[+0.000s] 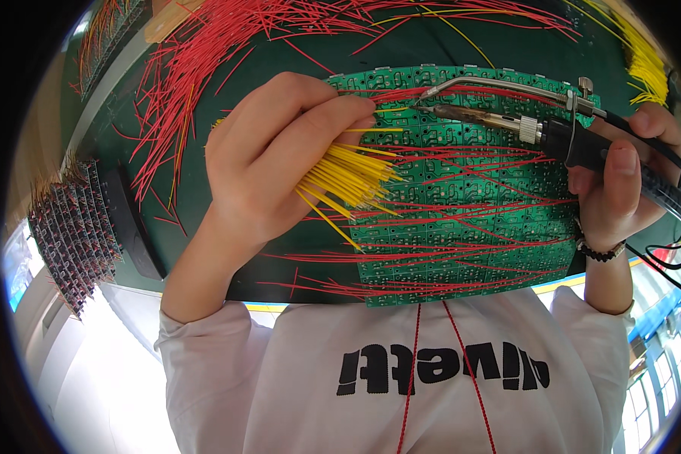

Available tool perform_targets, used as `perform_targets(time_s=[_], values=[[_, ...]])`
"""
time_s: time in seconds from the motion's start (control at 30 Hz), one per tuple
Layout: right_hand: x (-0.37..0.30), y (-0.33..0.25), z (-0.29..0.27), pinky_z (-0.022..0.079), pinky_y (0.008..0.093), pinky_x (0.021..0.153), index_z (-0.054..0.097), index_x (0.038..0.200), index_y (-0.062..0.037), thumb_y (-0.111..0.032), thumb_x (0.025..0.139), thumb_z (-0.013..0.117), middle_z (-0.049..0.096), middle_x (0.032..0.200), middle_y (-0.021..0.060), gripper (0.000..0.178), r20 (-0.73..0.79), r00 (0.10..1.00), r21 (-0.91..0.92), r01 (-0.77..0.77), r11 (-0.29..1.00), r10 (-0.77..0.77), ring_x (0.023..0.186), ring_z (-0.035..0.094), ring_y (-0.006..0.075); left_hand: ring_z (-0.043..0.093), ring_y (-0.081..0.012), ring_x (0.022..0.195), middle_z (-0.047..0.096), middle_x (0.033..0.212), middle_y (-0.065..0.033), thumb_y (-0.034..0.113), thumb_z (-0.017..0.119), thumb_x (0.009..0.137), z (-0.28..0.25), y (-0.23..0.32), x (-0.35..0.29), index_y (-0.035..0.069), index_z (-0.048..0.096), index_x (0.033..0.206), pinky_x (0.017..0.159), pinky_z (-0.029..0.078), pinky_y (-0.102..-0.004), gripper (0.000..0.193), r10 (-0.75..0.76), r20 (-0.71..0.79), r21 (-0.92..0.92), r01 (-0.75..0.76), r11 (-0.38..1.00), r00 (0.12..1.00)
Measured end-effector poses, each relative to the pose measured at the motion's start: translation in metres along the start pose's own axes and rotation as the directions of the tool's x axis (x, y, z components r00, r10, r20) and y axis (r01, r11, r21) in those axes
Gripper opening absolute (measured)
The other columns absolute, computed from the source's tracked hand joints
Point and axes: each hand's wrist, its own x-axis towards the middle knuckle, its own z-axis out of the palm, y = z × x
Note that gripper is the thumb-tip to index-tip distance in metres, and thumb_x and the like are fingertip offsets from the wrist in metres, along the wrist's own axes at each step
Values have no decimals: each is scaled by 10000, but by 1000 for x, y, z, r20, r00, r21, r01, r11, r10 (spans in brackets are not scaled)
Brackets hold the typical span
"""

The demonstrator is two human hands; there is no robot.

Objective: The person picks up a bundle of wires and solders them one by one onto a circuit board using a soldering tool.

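My left hand grips a bundle of short yellow wires and pinches one wire end against the green circuit board, near its upper edge. My right hand holds a black-handled soldering iron with a metal solder-feed tube above it; its tip points left and meets the pinched wire close to my left fingertips. Several red wires lie soldered across the board. A beaded bracelet circles my right wrist.
Loose red wires are heaped on the dark green table at the top and left. More yellow wires lie at the top right. A stack of dark boards stands at the left. The iron's black cable loops at the right.
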Motion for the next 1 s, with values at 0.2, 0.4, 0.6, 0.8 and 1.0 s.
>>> perform_targets(time_s=[0.2,0.4,0.6,0.8,1.0], values=[[-1,3,-5,317,193,341,343,1027,34,-177,867,475,568,589,164,296,56,998,66,0,998,-4,348,392,75,559,-154,618,547,744,-71,-33,700,605,-6,5,1,-7,634,833,510,443,-231,240,-52,58,-21,54,998,997],[5,6,1,341,185,350,375,1032,36,-159,836,530,584,609,154,317,-16,991,109,131,985,-130,361,420,76,573,-158,664,567,782,-85,-80,701,633,-8,7,-1,-20,640,869,569,460,-228,251,-92,104,-43,97,994,990],[6,8,-1,350,180,355,403,1028,61,-140,825,548,596,594,134,321,-81,980,164,194,967,-183,357,432,74,569,-161,676,562,802,-92,-68,700,650,-9,8,1,-16,629,887,565,455,-224,253,-76,91,-24,79,997,993],[6,0,-30,331,192,337,404,1049,52,-208,859,438,568,554,132,323,-48,995,56,86,995,-84,340,408,88,472,-101,620,528,917,-174,-11,534,821,-28,3,4,19,492,979,478,356,-173,166,-83,-20,-165,78,983,996],[7,-17,-50,325,211,307,411,1085,-2,-252,886,368,539,556,153,322,-195,962,173,-160,972,193,329,406,124,455,-93,578,555,908,-181,46,496,876,-47,20,25,15,503,952,433,325,-159,83,-280,-226,-364,185,913,933]])
